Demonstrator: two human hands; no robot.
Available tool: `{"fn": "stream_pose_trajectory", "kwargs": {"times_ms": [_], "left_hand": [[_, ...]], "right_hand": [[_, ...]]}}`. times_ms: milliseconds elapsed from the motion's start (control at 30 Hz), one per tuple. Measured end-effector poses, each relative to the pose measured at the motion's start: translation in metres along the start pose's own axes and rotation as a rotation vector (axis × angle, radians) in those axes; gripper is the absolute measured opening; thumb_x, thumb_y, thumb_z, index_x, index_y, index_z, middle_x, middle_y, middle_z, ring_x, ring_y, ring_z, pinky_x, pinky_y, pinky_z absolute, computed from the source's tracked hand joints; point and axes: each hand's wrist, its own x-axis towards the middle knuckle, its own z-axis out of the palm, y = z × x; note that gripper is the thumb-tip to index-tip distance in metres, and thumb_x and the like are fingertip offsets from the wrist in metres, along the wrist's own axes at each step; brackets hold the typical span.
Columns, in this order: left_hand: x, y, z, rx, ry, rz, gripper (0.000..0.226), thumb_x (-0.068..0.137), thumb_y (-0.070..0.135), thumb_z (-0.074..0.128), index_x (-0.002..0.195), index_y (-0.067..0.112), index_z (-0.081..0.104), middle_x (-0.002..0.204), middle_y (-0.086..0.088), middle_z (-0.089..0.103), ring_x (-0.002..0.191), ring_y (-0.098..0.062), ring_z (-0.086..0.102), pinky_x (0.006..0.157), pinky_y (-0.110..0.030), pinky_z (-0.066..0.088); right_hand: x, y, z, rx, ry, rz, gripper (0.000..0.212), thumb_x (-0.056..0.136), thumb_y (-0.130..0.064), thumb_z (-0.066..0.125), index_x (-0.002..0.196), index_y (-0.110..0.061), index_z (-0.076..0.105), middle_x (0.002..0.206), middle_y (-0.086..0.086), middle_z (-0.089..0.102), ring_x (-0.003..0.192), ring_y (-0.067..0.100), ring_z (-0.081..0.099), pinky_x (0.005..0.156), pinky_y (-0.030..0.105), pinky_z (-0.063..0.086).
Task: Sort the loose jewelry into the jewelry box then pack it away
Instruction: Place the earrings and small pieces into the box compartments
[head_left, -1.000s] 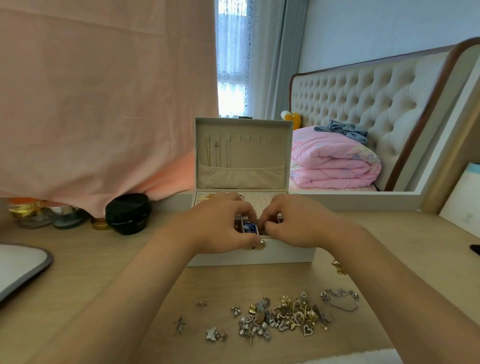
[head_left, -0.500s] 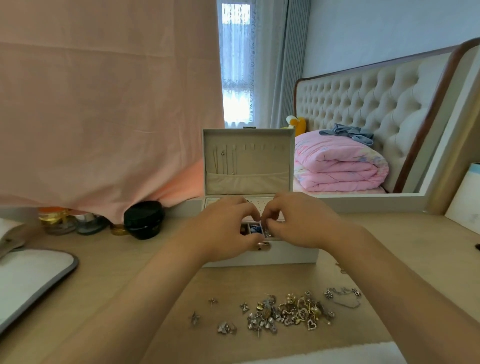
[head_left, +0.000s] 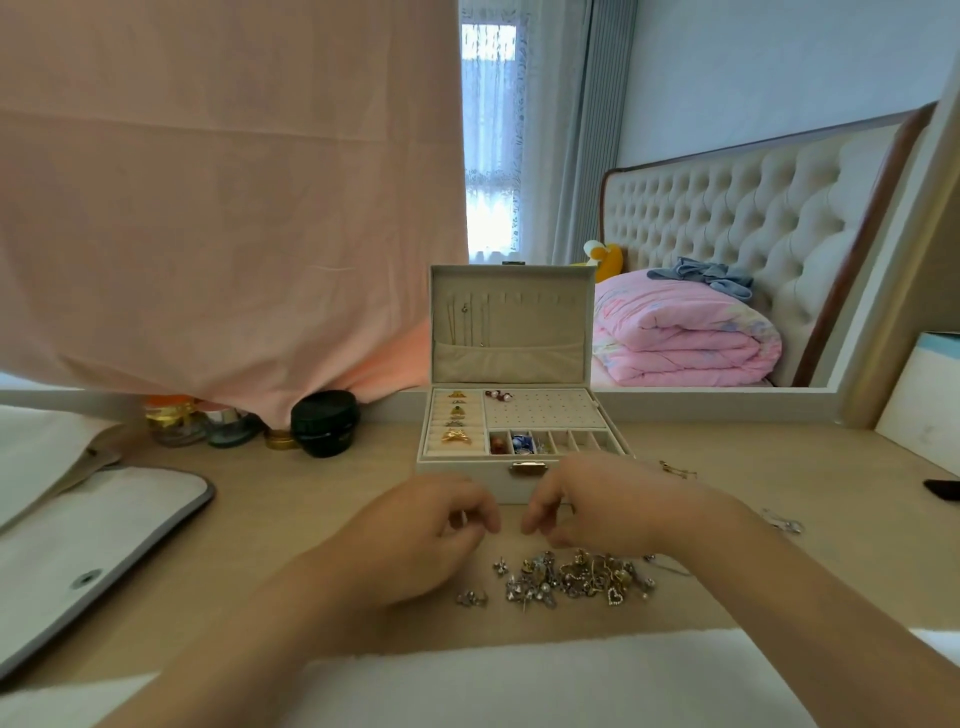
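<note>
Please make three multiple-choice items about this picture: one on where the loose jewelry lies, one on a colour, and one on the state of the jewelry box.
1. The loose jewelry pile lies:
A. in front of the jewelry box
B. behind the box
C. on the bed

2. The round jar left of the box is:
A. white
B. black
C. red

3. The box lid is:
A. shut
B. removed
C. open, upright

Answers: 1 A, the pile lies on the table between box and hands. 2 B, the jar is dark black. 3 C, the lid stands up and the compartments show.

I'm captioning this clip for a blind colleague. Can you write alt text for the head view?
Two bare hands, left hand and right hand, hover over a pile of loose gold and silver jewelry on a light wooden table, before an open cream jewelry box.
</note>
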Motion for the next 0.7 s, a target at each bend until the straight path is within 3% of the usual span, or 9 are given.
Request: {"fn": "stream_pose_trajectory", "kwargs": {"times_ms": [67,167,300,400,600,700], "left_hand": [[-0.005,-0.004,-0.001,-0.084,-0.036,-0.02,0.025,0.091,0.015,0.055,0.094,0.035,0.069,0.094,0.021,0.059,0.092,0.0,0.054,0.078,-0.014,0.043],[-0.011,-0.011,-0.004,-0.13,-0.102,-0.048,0.024,0.084,0.014,0.058,0.088,0.035,0.07,0.091,0.022,0.06,0.09,-0.003,0.057,0.079,-0.018,0.046],[-0.013,-0.009,-0.008,-0.148,-0.162,-0.034,0.007,0.082,0.038,0.073,0.089,0.038,0.071,0.093,0.023,0.062,0.094,-0.001,0.058,0.083,-0.023,0.05],[-0.012,-0.008,-0.006,-0.046,-0.199,0.017,0.019,0.077,0.053,0.075,0.091,0.039,0.073,0.097,0.023,0.062,0.1,0.002,0.055,0.089,-0.024,0.048],[-0.01,-0.011,-0.002,-0.045,-0.179,0.048,0.002,0.083,0.041,0.076,0.084,0.041,0.075,0.096,0.022,0.063,0.099,0.002,0.056,0.089,-0.026,0.049],[-0.008,-0.013,-0.001,-0.023,-0.153,0.033,0.003,0.085,0.042,0.075,0.086,0.04,0.074,0.097,0.021,0.063,0.097,0.0,0.056,0.087,-0.027,0.049]], "right_hand": [[-0.002,0.001,0.004,0.018,-0.038,0.014,0.026,0.09,-0.022,0.073,0.109,-0.04,0.074,0.097,-0.022,0.068,0.085,-0.005,0.061,0.071,0.013,0.045],[-0.002,0.001,0.008,0.0,-0.042,0.021,0.022,0.088,-0.027,0.075,0.106,-0.04,0.076,0.088,-0.026,0.065,0.078,-0.01,0.057,0.063,0.009,0.037],[0.003,0.002,0.015,-0.014,0.001,0.017,0.015,0.088,-0.033,0.075,0.101,-0.039,0.077,0.096,-0.023,0.068,0.084,-0.005,0.059,0.07,0.015,0.044],[0.007,0.002,0.019,-0.013,0.031,0.013,0.01,0.088,-0.034,0.075,0.097,-0.036,0.076,0.095,-0.02,0.07,0.083,-0.003,0.06,0.068,0.016,0.044],[0.007,0.005,0.018,-0.001,0.043,0.019,0.007,0.089,-0.036,0.074,0.096,-0.035,0.075,0.1,-0.017,0.068,0.086,-0.001,0.06,0.066,0.014,0.042],[0.005,0.006,0.014,0.042,0.037,0.02,0.008,0.091,-0.037,0.072,0.097,-0.033,0.074,0.087,-0.018,0.066,0.072,-0.007,0.058,0.059,0.01,0.037]]}}
